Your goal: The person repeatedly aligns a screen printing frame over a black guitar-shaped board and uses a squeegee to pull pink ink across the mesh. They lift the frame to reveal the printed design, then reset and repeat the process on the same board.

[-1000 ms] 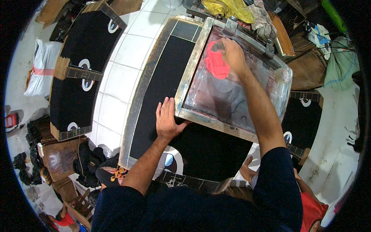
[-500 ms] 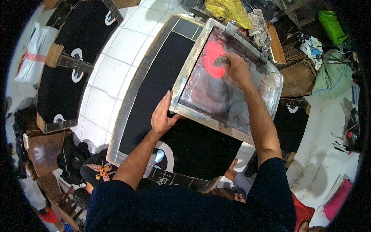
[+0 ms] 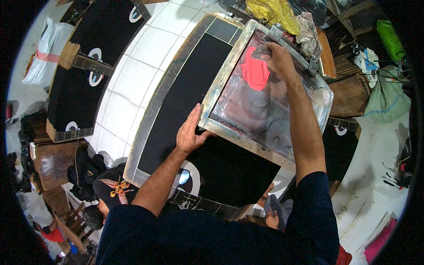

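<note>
My left hand point(image 3: 189, 132) grips the lower-left corner of a screen frame point(image 3: 229, 132), thumb tucked by the edge. The frame lies over a black printed panel point(image 3: 225, 172) with a white-and-blue eye shape point(image 3: 187, 176) and a grey border. My right hand point(image 3: 280, 59) holds a small dark scraper point(image 3: 263, 53) at the top of a bright pink ink patch point(image 3: 254, 70) on the translucent mesh point(image 3: 238, 106). Metal clamps point(image 3: 311, 66) line the frame's far right edge. The scraper's lower edge is partly hidden by ink and fingers.
More black panels point(image 3: 88, 39) lie left; another point(image 3: 340, 145) is right. A yellow cloth point(image 3: 271, 13), green bundle point(image 3: 391, 39) and sacks point(image 3: 46, 53) are around. A person's head point(image 3: 92, 216) is lower left, another person's hand point(image 3: 271, 218) lower right. Tiled floor point(image 3: 128, 79) shows.
My left hand's fingers, flat and spread a second ago, have drawn together around the frame corner. My right hand dipped lower on the mesh, then moved back up with the scraper. The view shifted slightly.
</note>
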### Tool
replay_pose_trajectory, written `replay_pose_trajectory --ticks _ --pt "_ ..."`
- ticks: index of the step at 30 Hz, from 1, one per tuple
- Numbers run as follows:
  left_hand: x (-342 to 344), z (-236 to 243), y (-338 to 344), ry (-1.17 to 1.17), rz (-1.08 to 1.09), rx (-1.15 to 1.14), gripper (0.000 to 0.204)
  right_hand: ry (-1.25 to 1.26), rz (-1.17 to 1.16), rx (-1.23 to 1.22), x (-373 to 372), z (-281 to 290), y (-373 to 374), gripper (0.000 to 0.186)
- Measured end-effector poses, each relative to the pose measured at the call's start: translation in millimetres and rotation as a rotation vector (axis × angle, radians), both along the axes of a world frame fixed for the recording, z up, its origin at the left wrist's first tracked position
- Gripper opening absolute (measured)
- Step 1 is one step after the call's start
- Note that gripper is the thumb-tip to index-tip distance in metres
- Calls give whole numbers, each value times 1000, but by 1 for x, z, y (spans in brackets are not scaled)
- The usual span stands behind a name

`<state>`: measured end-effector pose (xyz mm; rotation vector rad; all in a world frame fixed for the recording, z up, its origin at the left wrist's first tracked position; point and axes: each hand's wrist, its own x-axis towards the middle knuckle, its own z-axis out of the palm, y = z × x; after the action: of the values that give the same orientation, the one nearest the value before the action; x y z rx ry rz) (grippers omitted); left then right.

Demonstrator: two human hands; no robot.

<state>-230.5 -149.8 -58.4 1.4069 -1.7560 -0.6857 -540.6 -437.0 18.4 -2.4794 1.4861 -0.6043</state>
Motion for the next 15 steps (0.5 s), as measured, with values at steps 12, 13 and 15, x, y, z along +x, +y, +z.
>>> replay_pose_trajectory --ticks 12,13,15 --pt "-2 0 0 17 19 -7 103 -76 -210 -211 14 -6 159 51" --pt "-2 0 0 -6 20 -11 109 -119 -261 -246 18 -4 165 51" --pt "-1 1 0 73 51 58 109 -200 -353 -303 31 -2 189 51"
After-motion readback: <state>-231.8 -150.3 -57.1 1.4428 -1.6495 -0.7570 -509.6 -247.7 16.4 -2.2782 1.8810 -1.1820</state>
